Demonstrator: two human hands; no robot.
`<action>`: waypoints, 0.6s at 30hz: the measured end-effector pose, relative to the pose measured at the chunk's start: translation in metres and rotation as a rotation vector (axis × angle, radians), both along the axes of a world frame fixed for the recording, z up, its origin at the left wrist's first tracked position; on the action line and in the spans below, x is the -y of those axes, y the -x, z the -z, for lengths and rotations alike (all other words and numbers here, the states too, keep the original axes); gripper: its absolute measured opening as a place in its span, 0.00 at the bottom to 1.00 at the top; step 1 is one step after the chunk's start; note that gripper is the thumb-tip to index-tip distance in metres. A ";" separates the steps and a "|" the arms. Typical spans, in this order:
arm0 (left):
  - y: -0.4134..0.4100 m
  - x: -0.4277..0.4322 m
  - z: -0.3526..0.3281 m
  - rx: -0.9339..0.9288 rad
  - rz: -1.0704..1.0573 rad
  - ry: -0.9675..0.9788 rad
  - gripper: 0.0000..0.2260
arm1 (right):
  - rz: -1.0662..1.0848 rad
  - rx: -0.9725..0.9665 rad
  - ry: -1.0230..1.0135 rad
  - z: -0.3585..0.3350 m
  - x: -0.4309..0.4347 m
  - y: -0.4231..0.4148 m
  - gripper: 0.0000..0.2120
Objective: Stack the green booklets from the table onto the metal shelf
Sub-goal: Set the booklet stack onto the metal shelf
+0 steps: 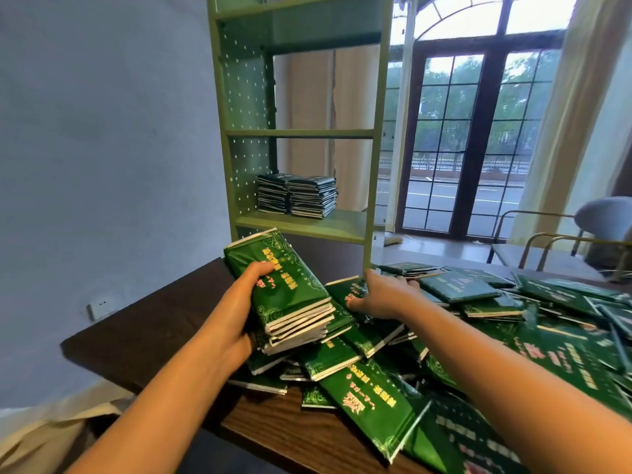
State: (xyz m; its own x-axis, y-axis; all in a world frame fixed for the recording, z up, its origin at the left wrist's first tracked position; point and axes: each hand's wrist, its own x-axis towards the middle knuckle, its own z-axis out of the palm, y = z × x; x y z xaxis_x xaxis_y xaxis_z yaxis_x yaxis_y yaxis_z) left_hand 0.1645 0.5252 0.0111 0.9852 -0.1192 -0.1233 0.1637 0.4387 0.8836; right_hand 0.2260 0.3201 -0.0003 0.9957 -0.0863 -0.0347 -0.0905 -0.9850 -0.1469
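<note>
Head view: the left hand (244,302) clasps a bundle of green booklets (290,289), likely to carry them in one trip to the metal shelf (301,224). The right hand (383,295) rests on a loose booklet (347,290) on the table (136,336); whether it pinches it, I cannot tell.

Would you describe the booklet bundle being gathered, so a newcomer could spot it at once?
Find the tall green metal shelf by the dark table. In front of its lowest board, at the left end of the loose pile, is a squared bundle of green booklets. Unlike the scattered ones, it is gripped by the left hand and tilted.
</note>
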 end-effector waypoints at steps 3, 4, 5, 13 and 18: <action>-0.005 -0.002 0.000 -0.027 -0.003 -0.029 0.07 | 0.001 0.068 -0.057 -0.002 0.002 -0.001 0.40; -0.007 -0.003 -0.001 -0.038 -0.002 -0.054 0.07 | -0.001 0.097 -0.124 -0.004 0.002 0.000 0.39; -0.008 -0.004 -0.001 -0.026 0.001 -0.082 0.08 | -0.007 0.137 -0.203 -0.006 0.002 0.001 0.38; -0.025 0.005 -0.002 -0.035 -0.056 -0.080 0.13 | -0.071 0.494 -1.020 -0.029 -0.001 0.023 0.21; -0.014 0.000 0.002 -0.051 0.024 -0.015 0.15 | -0.155 0.174 -1.699 -0.041 -0.023 0.038 0.13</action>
